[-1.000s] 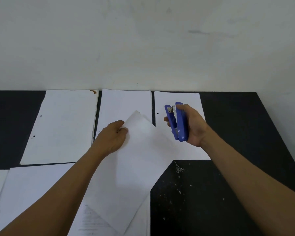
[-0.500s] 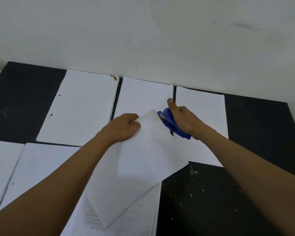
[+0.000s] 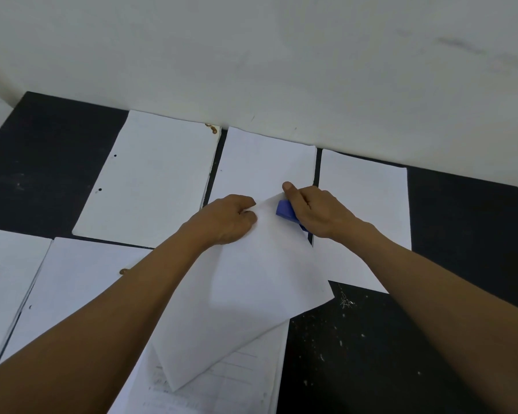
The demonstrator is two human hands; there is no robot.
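Held paper (image 3: 245,294) sits mid-desk, turned diagonal: long axis runs near-left to far-right, one corner aimed at the wall (image 3: 251,55), the opposite corner aimed back at the person. Left hand (image 3: 225,219) pinches its left edge just short of the far corner, fingers curled. Right hand (image 3: 317,213) is wrapped over a blue stapler (image 3: 286,212), thumb stretched toward the wall. The stapler is mostly hidden; its blue end pokes out left onto the paper's far corner, and its long axis slants far-left to near-right. Can't tell if the corner is inside its mouth. Three sheets lie in a row at the back: back-left sheet (image 3: 153,186), back-middle sheet (image 3: 263,162) and back-right sheet (image 3: 365,198). Their far edges are up against the wall, with thin dark gaps between them, so there is no room behind the hands. A front-left sheet (image 3: 72,282) lies under the left forearm, and a printed sheet (image 3: 222,389) lies under the held paper's near corner. Bare desk (image 3: 431,339) opens near-right, speckled white, with bent staples (image 3: 346,301) just beside the paper's right corner. There is more bare desk right of the back-right sheet and at the far-left corner.
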